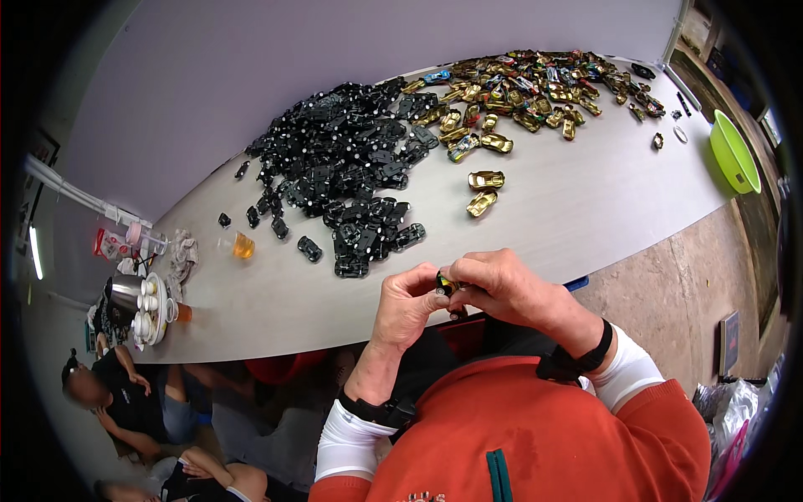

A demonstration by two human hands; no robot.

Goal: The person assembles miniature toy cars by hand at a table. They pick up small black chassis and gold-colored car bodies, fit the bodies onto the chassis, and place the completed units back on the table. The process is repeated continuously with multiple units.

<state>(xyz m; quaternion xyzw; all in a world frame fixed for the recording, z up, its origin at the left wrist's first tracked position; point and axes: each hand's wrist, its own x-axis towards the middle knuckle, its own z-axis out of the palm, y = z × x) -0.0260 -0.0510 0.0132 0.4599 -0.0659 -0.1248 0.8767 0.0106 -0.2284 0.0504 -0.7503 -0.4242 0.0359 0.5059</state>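
At the near edge of the table, my left hand and my right hand meet over a small toy car, dark with a yellow-green patch. Fingertips and thumbs of both hands pinch it, covering most of it. Something small and reddish-dark shows just beneath my fingers; I cannot make out what it is. Beyond my left hand spreads a heap of black toy car bases with small wheels. Two gold toy car bodies, one upper and one lower, lie apart in front of my hands.
A pile of gold and coloured car bodies lies along the wall on the grey table. A green basin stands at the right end. On the left are a cup of amber drink, a tray of white cups and seated people.
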